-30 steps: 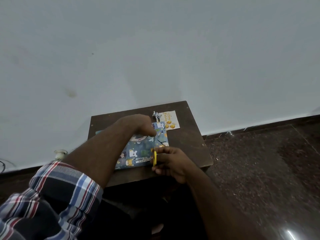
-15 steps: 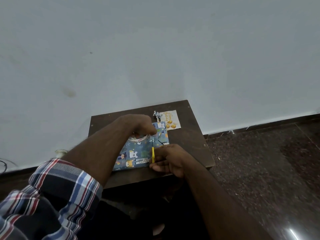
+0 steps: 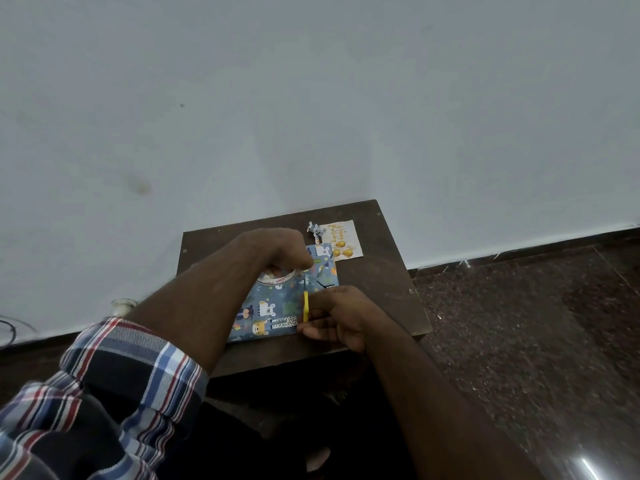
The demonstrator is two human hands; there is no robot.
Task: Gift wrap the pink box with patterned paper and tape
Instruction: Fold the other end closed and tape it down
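A flat package wrapped in blue animal-patterned paper (image 3: 273, 306) lies on a small dark wooden table (image 3: 377, 282). No pink of the box shows. My left hand (image 3: 280, 251) grips a roll of tape (image 3: 277, 278) on top of the package, its fingers curled down over the roll. My right hand (image 3: 337, 315) holds yellow-handled scissors (image 3: 305, 306) at the package's right side, blades pointing away from me toward the tape.
A small greeting card (image 3: 341, 239) with gold print lies at the table's far right, with a crumpled paper scrap (image 3: 315, 229) beside it. A white wall stands behind the table. Dark stone floor spreads to the right.
My right hand has moved the scissors a little farther up along the package's right side. My left hand has stayed on the tape roll.
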